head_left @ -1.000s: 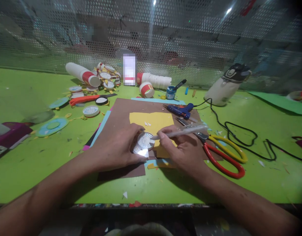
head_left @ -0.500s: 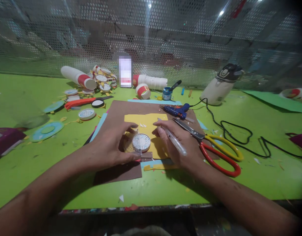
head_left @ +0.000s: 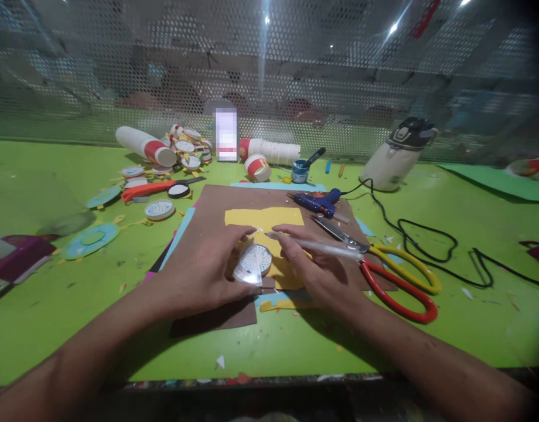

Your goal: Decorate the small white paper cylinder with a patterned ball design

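Note:
My left hand (head_left: 208,264) curves around a clear plastic piece (head_left: 248,271) with a straight edge, gripping its edges between thumb and fingers. Beneath that piece, and partly covered by it, lies a white disc with blue specks (head_left: 263,258). The disc rests on a yellow sheet (head_left: 261,217). Pinched in my right hand (head_left: 317,269) is a pen with a clear barrel (head_left: 326,247), its tip pointing left just above the disc's far edge. Brown foam-like sheets (head_left: 212,205) lie under the yellow one.
Right of my right hand are large scissors (head_left: 399,293) and a blue glue gun (head_left: 317,203) with a black cord. Behind stand paper cups (head_left: 273,150), a paint jar (head_left: 300,171), a phone (head_left: 226,135) and a bottle (head_left: 390,158). An orange-handled cutter (head_left: 149,189) and blue rings (head_left: 91,240) lie left.
The pen has swung flatter, with its tip lower and further left, nearer the disc. The clear piece in my left hand now shows bright glare. The whole view has shifted slightly.

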The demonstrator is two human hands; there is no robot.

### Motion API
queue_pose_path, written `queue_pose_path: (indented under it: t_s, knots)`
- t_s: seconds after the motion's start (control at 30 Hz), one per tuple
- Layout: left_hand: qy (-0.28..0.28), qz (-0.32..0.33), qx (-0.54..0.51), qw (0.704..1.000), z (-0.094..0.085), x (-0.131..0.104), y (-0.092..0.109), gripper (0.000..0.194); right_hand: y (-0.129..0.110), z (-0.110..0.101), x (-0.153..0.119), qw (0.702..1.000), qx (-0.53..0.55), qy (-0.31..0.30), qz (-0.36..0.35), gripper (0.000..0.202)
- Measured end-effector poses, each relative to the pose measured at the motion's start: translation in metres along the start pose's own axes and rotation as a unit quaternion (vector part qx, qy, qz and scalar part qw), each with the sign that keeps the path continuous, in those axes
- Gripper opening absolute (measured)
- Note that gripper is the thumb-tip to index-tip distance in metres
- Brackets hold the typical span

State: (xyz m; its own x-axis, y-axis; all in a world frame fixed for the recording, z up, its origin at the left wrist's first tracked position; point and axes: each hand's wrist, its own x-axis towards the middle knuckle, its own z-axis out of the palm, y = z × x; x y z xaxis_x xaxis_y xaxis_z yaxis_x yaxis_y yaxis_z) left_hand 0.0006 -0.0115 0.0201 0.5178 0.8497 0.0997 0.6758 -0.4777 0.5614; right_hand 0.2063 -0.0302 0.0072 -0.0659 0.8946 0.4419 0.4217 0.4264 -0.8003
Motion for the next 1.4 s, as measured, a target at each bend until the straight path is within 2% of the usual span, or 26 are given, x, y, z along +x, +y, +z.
queue_pose_path:
  t_s: [0.23,0.4,0.7,1.4]
  knots:
    - [-0.012,-0.017,0.014,1.000,0.003,0.000,0.003,0.075,-0.004,-0.001,0.003,0.998,-0.033,-0.002,0.051,0.033]
    - [-0.015,0.000,0.012,1.000,0.002,0.002,0.005,0.069,-0.006,0.001,0.004,0.997,-0.021,-0.020,0.067,0.024]
    - [-0.030,-0.006,0.028,0.999,0.001,0.004,0.007,0.069,-0.006,0.002,0.003,0.995,-0.079,-0.030,0.043,0.018]
    - [-0.050,-0.021,0.036,0.998,-0.001,0.006,0.015,0.052,-0.004,0.003,0.001,0.996,-0.073,-0.027,0.044,0.017]
